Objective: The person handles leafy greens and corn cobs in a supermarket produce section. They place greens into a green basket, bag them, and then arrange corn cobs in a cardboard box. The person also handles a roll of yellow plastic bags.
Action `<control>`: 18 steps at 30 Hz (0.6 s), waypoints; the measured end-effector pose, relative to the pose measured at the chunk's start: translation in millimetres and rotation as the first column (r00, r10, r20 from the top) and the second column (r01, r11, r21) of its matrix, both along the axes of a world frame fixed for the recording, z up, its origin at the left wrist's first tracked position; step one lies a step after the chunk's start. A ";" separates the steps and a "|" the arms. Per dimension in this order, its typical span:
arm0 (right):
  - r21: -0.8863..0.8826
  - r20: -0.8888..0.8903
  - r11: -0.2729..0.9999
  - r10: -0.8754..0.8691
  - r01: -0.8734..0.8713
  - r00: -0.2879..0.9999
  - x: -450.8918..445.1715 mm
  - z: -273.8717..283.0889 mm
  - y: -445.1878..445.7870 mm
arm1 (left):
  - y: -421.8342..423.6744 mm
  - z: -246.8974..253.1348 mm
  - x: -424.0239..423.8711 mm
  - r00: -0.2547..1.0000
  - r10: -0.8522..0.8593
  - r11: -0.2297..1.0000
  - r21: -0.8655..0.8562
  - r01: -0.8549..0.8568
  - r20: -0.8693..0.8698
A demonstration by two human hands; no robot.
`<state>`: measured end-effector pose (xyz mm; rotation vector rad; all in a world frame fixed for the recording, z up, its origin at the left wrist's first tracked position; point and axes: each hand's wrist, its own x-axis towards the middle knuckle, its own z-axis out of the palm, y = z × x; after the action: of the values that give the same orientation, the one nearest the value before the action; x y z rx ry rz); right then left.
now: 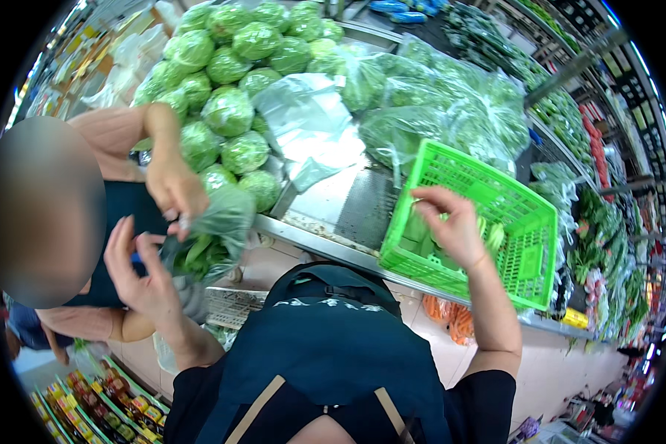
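Observation:
My left hand (pixel 144 272) is raised with its fingers apart, close to a clear plastic bag of leafy greens (pixel 205 252). Another person's hand (pixel 175 191) is at the top of that bag. Over a bright green plastic crate (pixel 533 208), my right hand (pixel 449 222) has its fingers bent, thumb near the fingertips; whether something thin is between them cannot be made out. Inside the crate lie pale green vegetables (pixel 495 237), partly hidden by my right hand. The crate rests on the metal edge of the display counter (pixel 322 244).
Wrapped cabbages (pixel 227 111) are piled at the back left, beside an empty-looking plastic bag (pixel 311 122). Large bags of green vegetables (pixel 449 100) lie behind the crate. A co-worker (pixel 127 211) stands close at left. Bagged carrots (pixel 449 319) are below the counter, jars (pixel 105 399) at lower left.

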<state>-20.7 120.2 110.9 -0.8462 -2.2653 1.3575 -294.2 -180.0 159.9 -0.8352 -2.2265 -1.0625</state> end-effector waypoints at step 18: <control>-0.094 0.896 0.642 -0.279 0.761 0.345 276.6 -236.8 185.4 | 318.6 -160.3 193.1 -0.091 -0.201 0.445 0.174 0.878 0.975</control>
<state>255.9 305.5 -125.9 -2.6859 -1.6837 1.3294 -101.1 138.7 -0.5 -2.1553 -3.4586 -1.6562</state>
